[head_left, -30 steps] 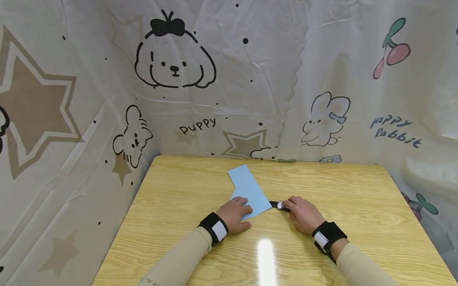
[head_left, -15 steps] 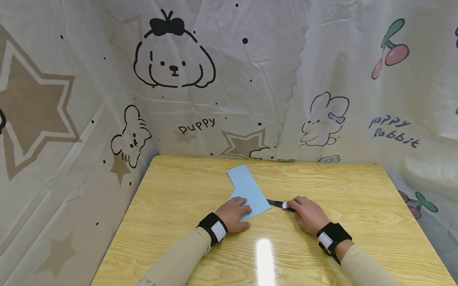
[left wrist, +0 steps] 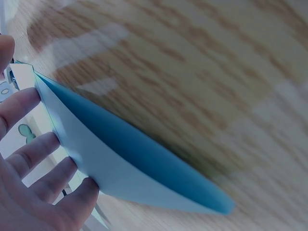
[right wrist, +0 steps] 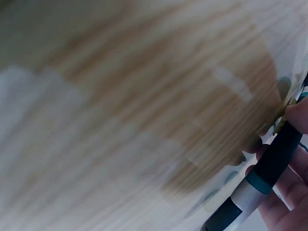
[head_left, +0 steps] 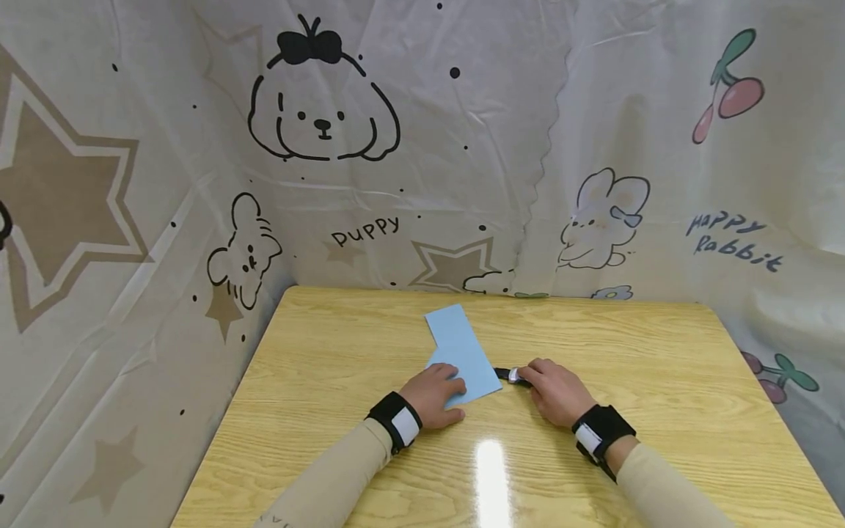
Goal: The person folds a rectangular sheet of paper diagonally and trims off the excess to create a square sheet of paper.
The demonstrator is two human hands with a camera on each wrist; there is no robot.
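A light blue sheet of paper, folded over on itself, lies on the wooden table. My left hand rests on its near left part with fingers spread. In the left wrist view the two layers of the paper gape apart along one side. My right hand grips a knife with a black handle and a silver band. Its dark blade points left and meets the paper's right edge, its tip hidden by the sheet. The right wrist view shows the knife's handle between thumb and fingers.
The wooden table reaches back to a pale curtain with cartoon prints, which also hangs along both sides. A bright light reflection lies on the table's near part.
My right hand drew the knife rightward, showing more of its blade, then moved back left so that less shows at the paper's edge. The left hand stays on the paper.
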